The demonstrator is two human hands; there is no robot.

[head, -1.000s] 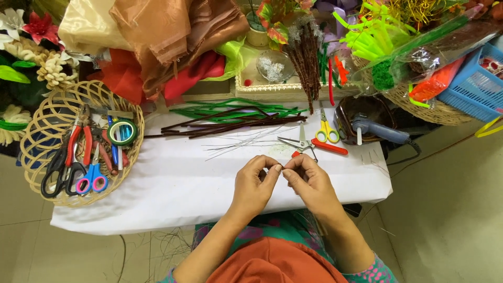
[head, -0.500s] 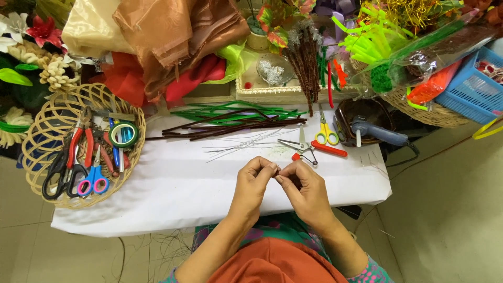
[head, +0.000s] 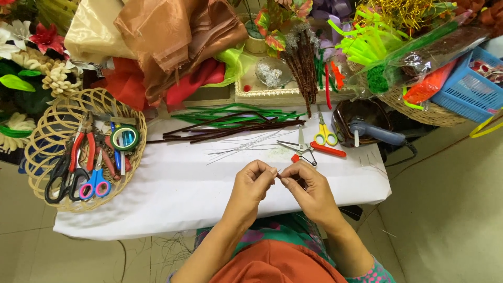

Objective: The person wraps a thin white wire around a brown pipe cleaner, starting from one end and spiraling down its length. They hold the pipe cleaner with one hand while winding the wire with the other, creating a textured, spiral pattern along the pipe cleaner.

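Observation:
My left hand (head: 252, 184) and my right hand (head: 308, 188) meet over the near edge of the white-covered table (head: 173, 194). Both pinch a small thin wire piece (head: 279, 175) between their fingertips; it is too small to make out further. Just beyond the hands lie loose thin wires (head: 243, 147), small pliers (head: 298, 149) and yellow-handled scissors (head: 326, 137). Brown stems (head: 230, 131) and green stems (head: 236, 113) lie across the table's far side.
A woven basket (head: 57, 196) at the left holds scissors, pliers and a tape roll. A blue glue gun (head: 377, 132) rests at the right. Fabrics (head: 173, 36), artificial flowers (head: 31, 57), a tray (head: 272, 94) and a blue crate (head: 469, 89) crowd the back.
The hands have stayed together at the table's front edge, with only small finger movements around the wire piece. Nothing else has moved.

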